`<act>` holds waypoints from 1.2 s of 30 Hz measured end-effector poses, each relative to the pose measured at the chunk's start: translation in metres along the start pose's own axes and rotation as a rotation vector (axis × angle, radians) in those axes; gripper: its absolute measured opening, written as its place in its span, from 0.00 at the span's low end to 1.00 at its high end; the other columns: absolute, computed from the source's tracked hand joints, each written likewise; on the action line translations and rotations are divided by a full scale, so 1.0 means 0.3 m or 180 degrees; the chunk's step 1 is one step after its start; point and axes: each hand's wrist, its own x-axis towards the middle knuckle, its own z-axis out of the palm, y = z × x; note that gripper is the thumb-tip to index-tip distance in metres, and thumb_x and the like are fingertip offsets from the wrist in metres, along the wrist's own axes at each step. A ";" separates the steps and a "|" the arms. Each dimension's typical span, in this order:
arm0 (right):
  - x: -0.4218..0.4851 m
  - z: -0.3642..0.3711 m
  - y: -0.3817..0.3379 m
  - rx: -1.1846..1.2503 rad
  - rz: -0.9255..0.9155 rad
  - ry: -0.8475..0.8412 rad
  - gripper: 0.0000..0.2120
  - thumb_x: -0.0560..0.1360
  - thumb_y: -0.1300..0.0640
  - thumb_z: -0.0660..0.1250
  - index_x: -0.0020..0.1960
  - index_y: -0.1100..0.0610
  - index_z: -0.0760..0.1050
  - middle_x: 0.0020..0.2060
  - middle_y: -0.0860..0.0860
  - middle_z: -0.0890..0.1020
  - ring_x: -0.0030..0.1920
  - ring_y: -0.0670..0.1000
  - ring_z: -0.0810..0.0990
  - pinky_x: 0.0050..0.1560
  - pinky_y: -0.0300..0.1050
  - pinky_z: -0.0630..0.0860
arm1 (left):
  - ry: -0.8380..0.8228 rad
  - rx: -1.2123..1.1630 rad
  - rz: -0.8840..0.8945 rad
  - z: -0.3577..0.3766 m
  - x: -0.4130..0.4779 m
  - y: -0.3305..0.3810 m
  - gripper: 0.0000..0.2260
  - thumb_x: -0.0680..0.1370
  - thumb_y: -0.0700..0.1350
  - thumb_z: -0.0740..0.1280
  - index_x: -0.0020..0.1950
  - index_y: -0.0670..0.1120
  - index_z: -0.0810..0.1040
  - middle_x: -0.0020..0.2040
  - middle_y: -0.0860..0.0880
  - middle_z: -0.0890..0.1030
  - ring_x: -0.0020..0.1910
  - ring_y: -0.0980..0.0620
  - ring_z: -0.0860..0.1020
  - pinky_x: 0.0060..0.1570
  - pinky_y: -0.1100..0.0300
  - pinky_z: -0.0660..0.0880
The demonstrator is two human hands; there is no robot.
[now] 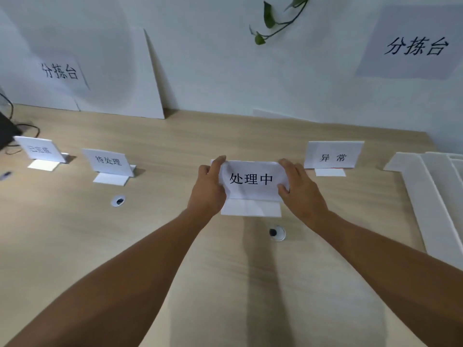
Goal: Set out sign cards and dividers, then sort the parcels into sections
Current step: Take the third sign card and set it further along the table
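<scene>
Head view: both hands are working on the 处理中 sign card (251, 179), which is standing mid-desk on its folded white foot. The left hand (209, 189) is pinching the card's left edge and the right hand (300, 189) its right edge, so each grip is closed on the card. Holding it by both sides is probably keeping the face square and upright while it is being seated.

Right of that card, a little further back, the 异常 card (332, 156) is standing. Left of it the 待处理 card (107, 161) is standing, and further left is a fourth card (40, 149) with print too blurred to read. Together they are forming a loose row, likely to head the sections.

Far right of the held card, a stack of white divider strips (431, 196) is lying flat on the desk (175, 246), not yet laid out. Just in front of the card a cable grommet (276, 232) is sitting in the desk. No parcels are showing.
</scene>
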 end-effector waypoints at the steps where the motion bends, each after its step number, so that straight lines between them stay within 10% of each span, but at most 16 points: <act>1: 0.015 0.035 -0.037 0.0007 0.0011 0.0008 0.28 0.78 0.60 0.65 0.75 0.48 0.61 0.61 0.52 0.71 0.42 0.62 0.79 0.38 0.49 0.74 | -0.0021 0.0010 0.0018 -0.036 0.009 -0.041 0.35 0.77 0.33 0.57 0.80 0.60 0.60 0.62 0.51 0.65 0.49 0.46 0.75 0.46 0.55 0.73; 23: 0.270 0.682 -0.155 -0.0101 0.0545 -0.0031 0.27 0.77 0.63 0.66 0.75 0.56 0.67 0.63 0.56 0.74 0.48 0.63 0.79 0.46 0.55 0.77 | -0.0466 0.0038 -0.0054 -0.021 0.405 -0.655 0.41 0.75 0.29 0.58 0.81 0.61 0.55 0.73 0.46 0.63 0.53 0.47 0.72 0.45 0.55 0.71; 29: 0.255 0.569 -0.132 0.0208 0.0491 -0.0089 0.37 0.75 0.56 0.71 0.80 0.52 0.60 0.64 0.54 0.72 0.52 0.58 0.79 0.49 0.48 0.75 | -0.0098 0.0098 0.0027 -0.037 0.375 -0.577 0.42 0.78 0.33 0.66 0.81 0.64 0.53 0.83 0.48 0.49 0.79 0.44 0.62 0.54 0.55 0.71; 36: 0.215 0.142 0.124 0.0225 0.0474 0.0161 0.33 0.77 0.49 0.71 0.78 0.52 0.63 0.68 0.52 0.71 0.67 0.52 0.72 0.66 0.46 0.70 | 0.0008 0.0292 0.0720 0.074 0.393 -0.149 0.36 0.78 0.50 0.72 0.82 0.53 0.59 0.82 0.46 0.56 0.82 0.45 0.52 0.78 0.44 0.59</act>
